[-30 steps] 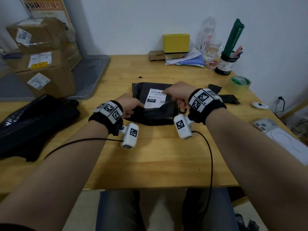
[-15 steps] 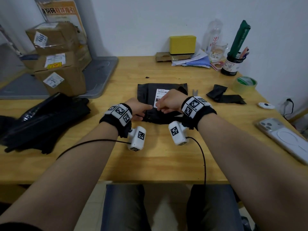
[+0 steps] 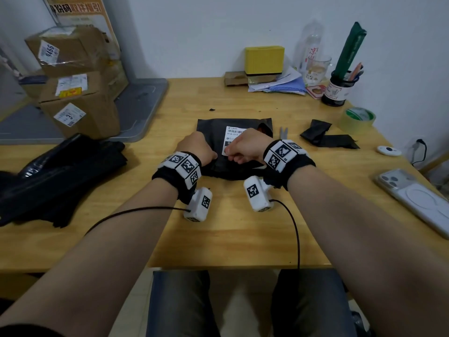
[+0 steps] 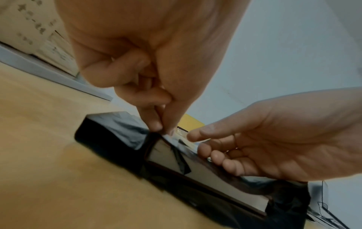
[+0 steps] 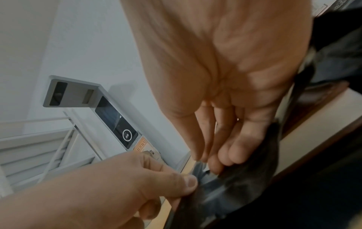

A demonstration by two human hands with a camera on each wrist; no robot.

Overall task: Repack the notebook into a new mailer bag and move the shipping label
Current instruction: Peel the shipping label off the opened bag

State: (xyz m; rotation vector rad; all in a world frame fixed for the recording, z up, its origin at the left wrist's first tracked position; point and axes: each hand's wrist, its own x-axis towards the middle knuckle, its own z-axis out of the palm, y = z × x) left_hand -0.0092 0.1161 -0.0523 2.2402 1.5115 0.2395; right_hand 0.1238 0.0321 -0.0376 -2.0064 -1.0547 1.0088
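A black mailer bag (image 3: 211, 127) lies flat at the middle of the wooden table, with a white shipping label (image 3: 234, 137) on top. Its near end is cut open, and the pale page edge of the notebook (image 4: 225, 181) shows inside. My left hand (image 4: 164, 128) pinches the black film between thumb and forefinger, just left of the label. My right hand (image 3: 229, 152) is curled over the label's near-left corner. Its thumb and fingertips (image 5: 215, 164) close on that corner beside the left hand. The fingers hide how far the corner is lifted.
A pile of black mailer bags (image 3: 56, 171) lies at the left, with labelled cardboard boxes (image 3: 80, 103) behind it. Right of the mailer are scissors (image 3: 283, 132), black cut strips (image 3: 325, 137), a tape roll (image 3: 357, 117) and a phone (image 3: 418, 200). A pen pot (image 3: 337, 91) stands at the back.
My right hand has come from the label's far edge down to its near-left corner. The left hand has closed in beside it. The mailer has not moved.
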